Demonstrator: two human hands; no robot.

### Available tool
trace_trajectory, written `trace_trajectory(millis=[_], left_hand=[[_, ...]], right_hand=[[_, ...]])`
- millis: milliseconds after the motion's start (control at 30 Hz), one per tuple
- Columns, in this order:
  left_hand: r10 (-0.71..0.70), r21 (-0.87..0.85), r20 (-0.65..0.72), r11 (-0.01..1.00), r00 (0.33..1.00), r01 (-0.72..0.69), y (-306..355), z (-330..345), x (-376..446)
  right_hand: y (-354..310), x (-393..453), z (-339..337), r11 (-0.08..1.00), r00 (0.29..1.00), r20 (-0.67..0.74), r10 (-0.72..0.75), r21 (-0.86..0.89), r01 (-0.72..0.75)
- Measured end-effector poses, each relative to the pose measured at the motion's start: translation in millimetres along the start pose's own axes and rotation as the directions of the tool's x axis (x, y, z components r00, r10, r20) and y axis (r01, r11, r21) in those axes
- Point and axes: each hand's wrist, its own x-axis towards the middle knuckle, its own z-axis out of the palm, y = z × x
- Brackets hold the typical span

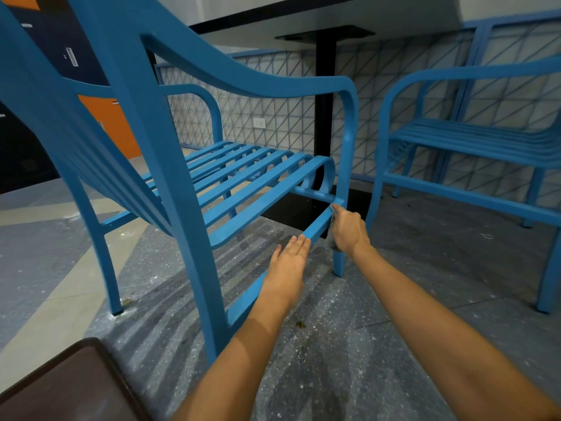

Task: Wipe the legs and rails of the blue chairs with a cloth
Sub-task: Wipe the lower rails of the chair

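Observation:
A blue metal chair point(170, 165) with a slatted seat fills the left and centre of the view. Its low side rail point(317, 227) runs between the near leg and the far front leg point(340, 262). My right hand point(347, 230) is closed around a grey cloth point(332, 221), pressing it on the rail's far end where it meets the front leg. Most of the cloth is hidden by my fingers. My left hand point(287, 270) lies flat on the same rail nearer to me, fingers straight and together, holding nothing.
A second blue chair point(473, 141) stands at the right. Behind the first chair, a black table post point(324, 117) rises from a black base. A brown tray-like edge point(69, 387) sits at the bottom left. The speckled floor is dusty, with a blue lattice wall panel behind.

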Motion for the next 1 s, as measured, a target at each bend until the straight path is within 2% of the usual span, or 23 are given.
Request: trace_trajectory(millis=[167, 367, 500, 600, 667, 767, 900, 967, 1000], left_hand=[[-0.005, -0.002, 0.018, 1.000, 1.000, 0.005, 1, -3, -1], [-0.003, 0.016, 0.089, 1.000, 0.996, 0.001, 4, -12, -7], [-0.020, 0.035, 0.074, 0.999, 0.997, 0.017, 10, -11, -27], [-0.037, -0.036, 0.039, 0.999, 0.999, 0.038, 15, -12, -41], [-0.087, -0.176, 0.018, 0.980, 0.996, 0.089, 19, -17, -47], [-0.211, -0.461, 0.023, 0.865, 0.977, 0.198, 25, -26, -53], [-0.398, -0.714, 0.046, 0.629, 0.916, 0.309, 38, -40, -62], [-0.473, -0.821, 0.118, 0.449, 0.873, 0.354, 44, -46, -68], [-0.494, -0.876, 0.199, 0.297, 0.846, 0.379, 46, -49, -70]], right_hand=[[-4, -9, -2, 0.976, 0.991, 0.067, 0.118, 0.174, -0.128], [-13, -24, -13, 0.958, 0.985, 0.125, 0.122, 0.245, -0.150], [-21, -35, -23, 0.934, 0.975, 0.184, 0.123, 0.311, -0.176], [-25, -45, -33, 0.890, 0.964, 0.236, 0.123, 0.404, -0.212], [-28, -54, -40, 0.812, 0.948, 0.288, 0.133, 0.517, -0.271], [-33, -69, -45, 0.624, 0.908, 0.361, 0.211, 0.666, -0.409], [-48, -99, -59, 0.255, 0.830, 0.486, 0.273, 0.796, -0.549], [-56, -117, -68, 0.118, 0.812, 0.519, 0.267, 0.819, -0.562], [-59, -125, -72, 0.078, 0.804, 0.536, 0.256, 0.818, -0.570]])
